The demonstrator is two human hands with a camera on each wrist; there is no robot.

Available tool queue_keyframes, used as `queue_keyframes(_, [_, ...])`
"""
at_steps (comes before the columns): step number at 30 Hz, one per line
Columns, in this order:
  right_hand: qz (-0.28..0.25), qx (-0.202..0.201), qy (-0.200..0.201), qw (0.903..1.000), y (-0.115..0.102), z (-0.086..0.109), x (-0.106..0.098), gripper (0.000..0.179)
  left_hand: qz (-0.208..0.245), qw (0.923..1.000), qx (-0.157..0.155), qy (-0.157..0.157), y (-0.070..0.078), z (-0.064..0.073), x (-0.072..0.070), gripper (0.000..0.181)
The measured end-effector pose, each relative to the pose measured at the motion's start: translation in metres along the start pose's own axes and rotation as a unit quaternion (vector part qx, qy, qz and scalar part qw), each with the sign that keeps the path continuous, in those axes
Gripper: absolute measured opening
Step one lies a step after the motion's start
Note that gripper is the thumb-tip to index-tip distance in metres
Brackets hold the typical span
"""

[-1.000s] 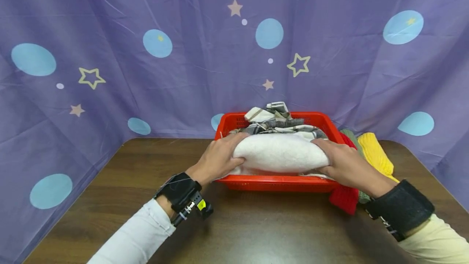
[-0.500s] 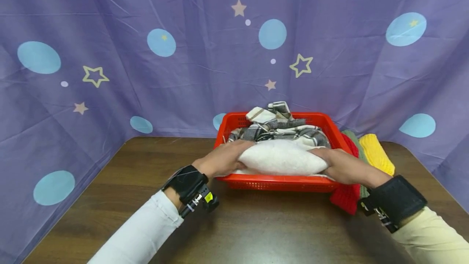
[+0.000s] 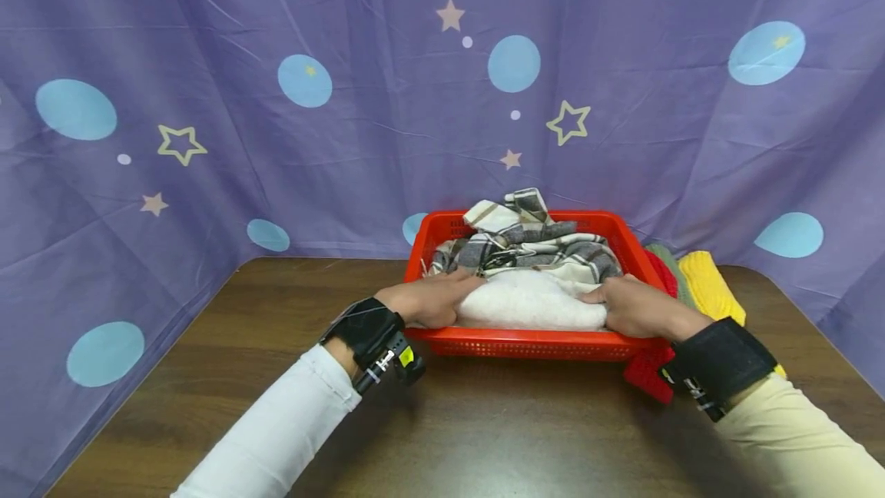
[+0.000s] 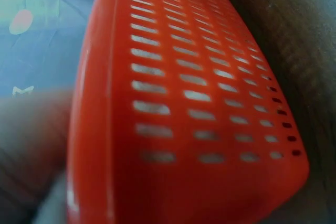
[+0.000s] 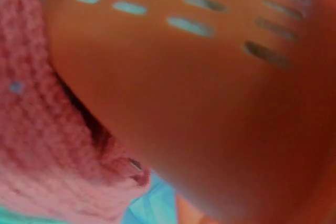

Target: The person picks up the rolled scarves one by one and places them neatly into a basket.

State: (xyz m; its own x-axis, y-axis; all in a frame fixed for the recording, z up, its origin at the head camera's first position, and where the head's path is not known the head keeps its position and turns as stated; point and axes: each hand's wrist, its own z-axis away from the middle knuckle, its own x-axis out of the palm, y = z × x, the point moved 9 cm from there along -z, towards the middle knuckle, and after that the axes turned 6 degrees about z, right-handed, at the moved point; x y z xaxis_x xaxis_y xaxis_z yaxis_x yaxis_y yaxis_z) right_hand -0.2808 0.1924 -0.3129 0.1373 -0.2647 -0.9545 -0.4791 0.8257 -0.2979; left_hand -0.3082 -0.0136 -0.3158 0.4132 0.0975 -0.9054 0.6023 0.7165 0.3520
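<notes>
Puffy white cloth bundle (image 3: 528, 302): as you look down, it lies inside the basket at the side near you, between your two hands.
Your left hand (image 3: 437, 300): its fingers lie over the left end of the white bundle; you cannot tell if they pinch it, as the thumb is hard to see.
Your right hand (image 3: 632, 307): it touches the right end of the white bundle, with one fingertip on top; the other fingers are hidden, so you cannot tell if it pinches.
Red plastic basket with small holes (image 3: 525, 346): it sits on the brown wooden worktop (image 3: 525, 421), and your left wrist view shows rows of slots in its side.
Grey, white and brown checked cloth (image 3: 532, 240): it is bunched up in the basket behind the white bundle, with one end poking above the far rim.
Knitted cloths: just right of the basket you have a red knitted cloth (image 3: 650, 375), then a green cloth (image 3: 669, 267), then a yellow ribbed cloth (image 3: 712, 290).
Purple curtain with blue spots and stars (image 3: 387, 137): it hangs behind everything.
</notes>
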Motion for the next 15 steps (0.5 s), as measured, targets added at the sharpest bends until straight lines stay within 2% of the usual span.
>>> queue_keyframes(3, [-0.015,0.007,-0.001,0.9999,0.002,0.003,0.002,0.050,0.000,0.9995,0.017,0.026,-0.003,-0.001,0.000,0.069])
queue_keyframes(7, [-0.042,0.009,-0.012,0.9990,0.002,0.007,0.006,0.052,-0.022,0.9950,0.031,0.093,-0.004,0.008,-0.001,0.070])
queue_keyframes(12, [-0.052,0.018,-0.010,0.9984,0.000,0.008,0.006,0.055,-0.035,0.9821,-0.019,0.184,-0.010,0.027,-0.004,0.065])
queue_keyframes(15, [-0.036,0.021,-0.001,0.9991,0.000,0.010,0.005,0.054,-0.011,0.9746,-0.025,0.222,-0.010,0.034,-0.006,0.059])
